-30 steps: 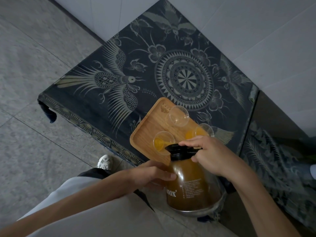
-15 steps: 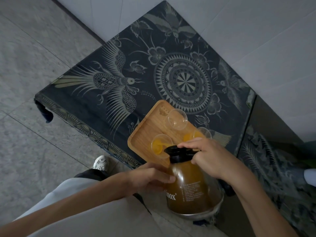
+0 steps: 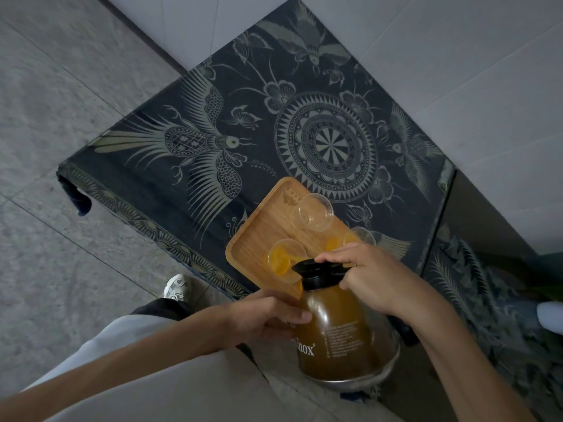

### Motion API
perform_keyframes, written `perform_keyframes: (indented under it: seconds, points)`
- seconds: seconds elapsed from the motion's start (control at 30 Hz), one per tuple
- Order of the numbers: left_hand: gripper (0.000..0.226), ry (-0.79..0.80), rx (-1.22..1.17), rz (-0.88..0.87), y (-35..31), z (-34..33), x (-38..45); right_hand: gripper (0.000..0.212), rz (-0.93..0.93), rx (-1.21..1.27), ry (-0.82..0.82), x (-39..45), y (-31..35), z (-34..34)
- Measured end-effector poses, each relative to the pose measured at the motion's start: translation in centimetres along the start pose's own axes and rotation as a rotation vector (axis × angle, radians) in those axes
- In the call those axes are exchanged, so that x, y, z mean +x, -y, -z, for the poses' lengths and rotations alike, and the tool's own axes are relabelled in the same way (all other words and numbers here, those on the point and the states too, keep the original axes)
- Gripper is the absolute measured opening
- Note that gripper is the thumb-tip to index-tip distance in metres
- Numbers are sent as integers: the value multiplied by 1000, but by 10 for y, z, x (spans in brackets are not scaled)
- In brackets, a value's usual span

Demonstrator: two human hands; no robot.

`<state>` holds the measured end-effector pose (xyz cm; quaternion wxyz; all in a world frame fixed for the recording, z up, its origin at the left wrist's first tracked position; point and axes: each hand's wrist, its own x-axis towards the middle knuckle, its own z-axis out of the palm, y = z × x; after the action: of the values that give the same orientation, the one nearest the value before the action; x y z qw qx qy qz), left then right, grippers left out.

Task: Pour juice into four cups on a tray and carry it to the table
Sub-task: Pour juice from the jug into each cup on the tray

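R hand [image 3: 370,277] wrapped over top/handle area of glass jug [image 3: 335,333], fingers curled round the black lid [image 3: 320,274], thumb side toward the spout; grip closed on it. L hand [image 3: 268,315] just left of and below R, fingers together, pressed flat against jug's side wall, thumb tip on the glass. Jug tilted, spout pointing away from R hand; holds brown-orange juice, approx. most of the body full; white lettering on wall, metal band at base. Directly beyond spout: clear cup [image 3: 285,260] w/ orange juice inside, thin stream from spout reaching it. Just beyond R hand's fingers: 2nd cup [image 3: 358,236], partly hidden, juice in it. Farther out from both hands: 3rd cup [image 3: 313,211], no juice seen in it. 4th cup cannot be made out. All cups on wooden tray [image 3: 259,236], which sits on near edge of patterned dark table cloth [image 3: 213,141]. Below L forearm: shoe [image 3: 176,287] on grey tile floor [image 3: 45,208].
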<state>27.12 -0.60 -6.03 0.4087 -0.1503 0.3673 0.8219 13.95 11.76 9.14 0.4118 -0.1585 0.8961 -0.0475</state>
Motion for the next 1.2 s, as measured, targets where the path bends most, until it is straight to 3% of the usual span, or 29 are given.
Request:
perform_keyframes:
  seconds: [1.2]
  points:
    - [54,-16,50,-7,-8,-8,-10,61,-8,13,0,-7,0,2]
